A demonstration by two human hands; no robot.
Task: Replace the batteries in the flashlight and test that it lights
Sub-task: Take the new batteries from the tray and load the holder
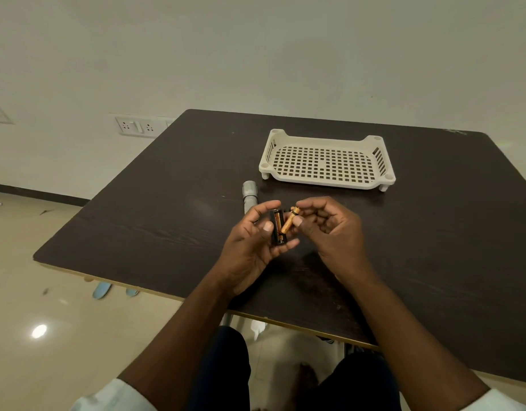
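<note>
My left hand [253, 247] grips a black battery holder [276, 229] above the table, with one gold and black battery seated in it. My right hand [327, 229] pinches a second gold battery [289, 222] between thumb and forefinger. That battery tilts, its lower end against the holder and its upper end free. The grey metal flashlight body [250, 197] lies on the dark table [167, 209] just beyond my left hand, its wide head pointing away from me. My fingers hide its near end.
A cream perforated plastic tray [327, 161] stands on short legs at the back of the table, with nothing in it. Wall sockets [137, 126] sit at the far left. My knees are below the table's near edge.
</note>
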